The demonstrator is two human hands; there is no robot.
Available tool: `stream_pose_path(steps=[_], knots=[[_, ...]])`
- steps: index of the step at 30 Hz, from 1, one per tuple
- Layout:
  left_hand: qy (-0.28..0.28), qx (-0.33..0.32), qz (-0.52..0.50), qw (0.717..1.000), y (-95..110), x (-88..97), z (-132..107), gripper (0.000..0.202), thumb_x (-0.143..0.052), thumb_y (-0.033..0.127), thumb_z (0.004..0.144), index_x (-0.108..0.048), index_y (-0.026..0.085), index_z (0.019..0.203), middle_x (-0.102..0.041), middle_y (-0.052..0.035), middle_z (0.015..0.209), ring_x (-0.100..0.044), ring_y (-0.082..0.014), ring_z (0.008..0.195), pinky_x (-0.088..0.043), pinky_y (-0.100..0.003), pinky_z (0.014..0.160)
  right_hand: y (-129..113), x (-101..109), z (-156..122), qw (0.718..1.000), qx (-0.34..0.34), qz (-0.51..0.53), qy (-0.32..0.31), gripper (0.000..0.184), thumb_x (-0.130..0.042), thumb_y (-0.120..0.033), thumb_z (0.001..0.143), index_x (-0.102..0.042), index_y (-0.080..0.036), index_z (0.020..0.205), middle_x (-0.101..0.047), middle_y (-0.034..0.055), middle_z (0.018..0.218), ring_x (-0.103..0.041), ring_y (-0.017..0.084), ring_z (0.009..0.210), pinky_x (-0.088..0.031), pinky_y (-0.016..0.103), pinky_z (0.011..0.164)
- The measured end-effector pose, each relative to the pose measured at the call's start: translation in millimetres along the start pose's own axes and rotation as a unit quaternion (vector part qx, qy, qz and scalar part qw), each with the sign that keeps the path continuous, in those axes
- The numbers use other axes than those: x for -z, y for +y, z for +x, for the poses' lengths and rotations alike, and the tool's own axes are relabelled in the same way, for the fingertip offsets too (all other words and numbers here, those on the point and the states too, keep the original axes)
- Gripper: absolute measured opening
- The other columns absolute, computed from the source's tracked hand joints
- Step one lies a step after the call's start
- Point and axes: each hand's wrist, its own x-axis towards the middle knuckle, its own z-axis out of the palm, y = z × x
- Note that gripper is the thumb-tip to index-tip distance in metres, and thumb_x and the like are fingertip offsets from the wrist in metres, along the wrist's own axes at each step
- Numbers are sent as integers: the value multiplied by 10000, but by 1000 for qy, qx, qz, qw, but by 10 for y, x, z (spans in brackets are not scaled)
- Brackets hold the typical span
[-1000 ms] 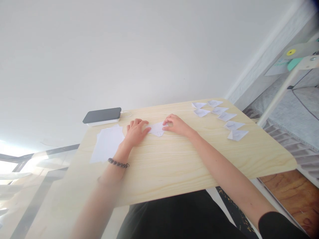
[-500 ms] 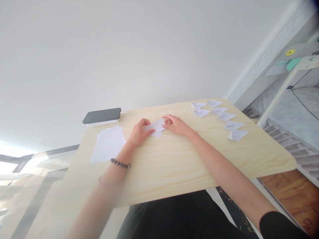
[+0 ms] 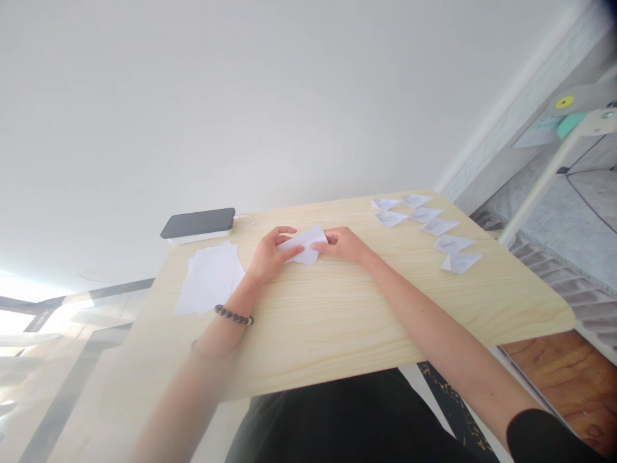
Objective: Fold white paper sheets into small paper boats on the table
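Observation:
A partly folded piece of white paper [image 3: 308,243] is held between my two hands over the middle of the table. My left hand [image 3: 270,254] grips its left end, thumb on top and the other fingers behind. At the paper's right end my right hand [image 3: 344,245] pinches it, with the thumb on the near face and the fingertips behind the sheet. A small flap of the paper points down below the main strip.
Several folded white paper pieces [image 3: 453,244] lie at the table's right. A stack of white sheets [image 3: 209,276] sits left of my left hand. Behind it a dark-screened phone [image 3: 197,223] rests on a white block with a cable. A wall borders the wooden table [image 3: 337,321].
My right hand has closed in on the paper's right end, its thumb now pressing on the near face. The paper's right end stands slightly higher. Left fingers have straightened a little.

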Motion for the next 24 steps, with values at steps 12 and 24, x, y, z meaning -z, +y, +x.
stream_pose_path(steps=[12, 24], knots=[[-11, 60, -150, 987, -11, -38, 37, 426, -578, 478, 724, -632, 99, 909, -679, -97, 828, -637, -202, 785, -493, -348, 793, 22, 17, 0, 1000, -18, 0, 18, 560, -390, -579, 784, -687, -110, 702, -597, 39, 622, -451, 88, 533, -342, 213, 557], [29, 91, -150, 984, 9, -54, 45, 403, -563, 475, 728, -653, 96, 834, -685, -92, 785, -638, -197, 736, -504, -334, 766, -13, 20, -28, 999, -13, -9, -42, 548, -379, -582, 785, -681, -129, 719, -589, 34, 651, -456, 105, 584, -342, 220, 582]])
